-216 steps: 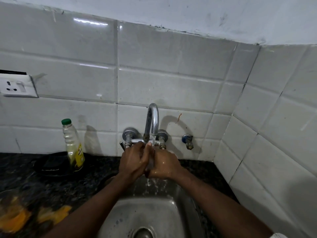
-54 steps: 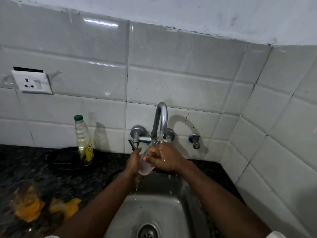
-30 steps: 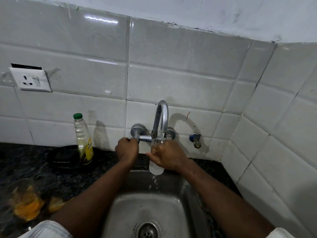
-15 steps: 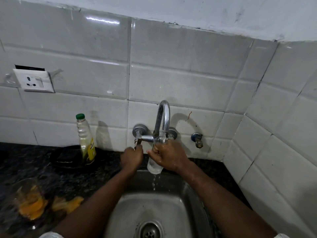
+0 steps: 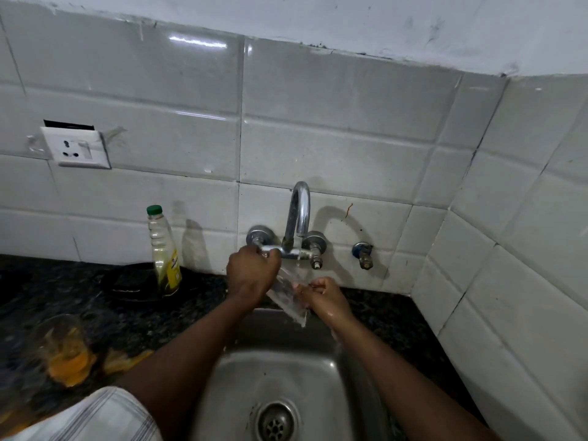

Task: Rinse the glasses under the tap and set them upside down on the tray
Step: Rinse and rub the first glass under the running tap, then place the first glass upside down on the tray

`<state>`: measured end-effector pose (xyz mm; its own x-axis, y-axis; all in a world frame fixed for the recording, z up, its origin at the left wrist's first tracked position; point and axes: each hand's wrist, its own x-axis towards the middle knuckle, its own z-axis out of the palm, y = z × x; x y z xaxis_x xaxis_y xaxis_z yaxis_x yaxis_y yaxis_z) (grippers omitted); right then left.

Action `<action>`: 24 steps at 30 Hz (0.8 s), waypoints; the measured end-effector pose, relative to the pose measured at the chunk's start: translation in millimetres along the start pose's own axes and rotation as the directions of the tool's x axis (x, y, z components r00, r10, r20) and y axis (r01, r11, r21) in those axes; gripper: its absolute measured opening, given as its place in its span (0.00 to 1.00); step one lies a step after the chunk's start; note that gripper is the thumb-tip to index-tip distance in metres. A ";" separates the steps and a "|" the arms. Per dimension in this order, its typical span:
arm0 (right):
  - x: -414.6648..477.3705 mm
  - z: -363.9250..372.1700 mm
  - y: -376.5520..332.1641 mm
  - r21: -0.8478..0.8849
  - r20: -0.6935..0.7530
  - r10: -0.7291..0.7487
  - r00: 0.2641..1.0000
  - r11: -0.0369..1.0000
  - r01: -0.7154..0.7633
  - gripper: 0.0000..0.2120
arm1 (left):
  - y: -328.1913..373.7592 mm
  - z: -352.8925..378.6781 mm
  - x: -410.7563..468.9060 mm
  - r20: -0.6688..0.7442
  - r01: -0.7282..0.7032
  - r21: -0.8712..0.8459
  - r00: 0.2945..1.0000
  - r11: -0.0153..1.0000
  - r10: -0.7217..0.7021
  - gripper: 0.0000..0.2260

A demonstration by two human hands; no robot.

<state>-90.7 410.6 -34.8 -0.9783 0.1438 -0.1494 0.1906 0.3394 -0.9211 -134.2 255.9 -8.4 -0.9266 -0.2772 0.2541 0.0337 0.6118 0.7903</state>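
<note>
A clear glass [image 5: 288, 297] hangs tilted over the steel sink [image 5: 286, 377], its lower end dripping. My right hand [image 5: 324, 296] grips it from the right, fingers curled round its side. A thin stream runs from the chrome tap [image 5: 297, 214] down onto the glass. My left hand [image 5: 251, 272] is curled round the tap's left handle [image 5: 264, 246], just above and left of the glass. No tray is in view.
A bottle with a green cap [image 5: 164, 249] stands on the dark stone counter [image 5: 79, 297] beside a black round object [image 5: 130, 283]. A blurred glass with orange pieces [image 5: 65, 348] sits at the counter's front left. Tiled walls close the back and right.
My left hand left the glass and took hold of the tap's left handle. My right hand dropped lower and tilted the glass, which had stood upright under the spout.
</note>
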 end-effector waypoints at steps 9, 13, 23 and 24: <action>-6.0 11.5 -6.3 -0.116 0.178 -0.346 0.921 0.922 0.369 0.38 | 46.4 -17.3 -36.1 0.141 -0.395 0.279 0.918 0.875 0.369 0.15; -9.7 17.1 -9.5 0.015 0.192 -0.405 0.894 0.912 0.410 0.38 | 42.1 -44.8 -39.9 0.069 -0.291 0.106 0.956 0.951 0.285 0.20; -14.0 119.7 -31.8 0.142 0.136 -0.333 0.933 0.939 0.314 0.25 | -70.8 -158.6 -29.9 -0.128 0.188 0.299 0.979 0.935 -0.156 0.08; -12.0 129.7 -38.5 0.136 0.144 -0.349 0.926 0.934 0.331 0.25 | -84.6 -169.7 -26.9 -0.120 0.228 0.307 0.972 0.924 -0.200 0.09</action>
<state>-96.9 275.2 -44.1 -0.9842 -0.1188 0.1313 -0.1567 0.2384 -0.9584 -48.6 85.8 12.6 -0.8627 -0.4812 0.1555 -0.2953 0.7291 0.6174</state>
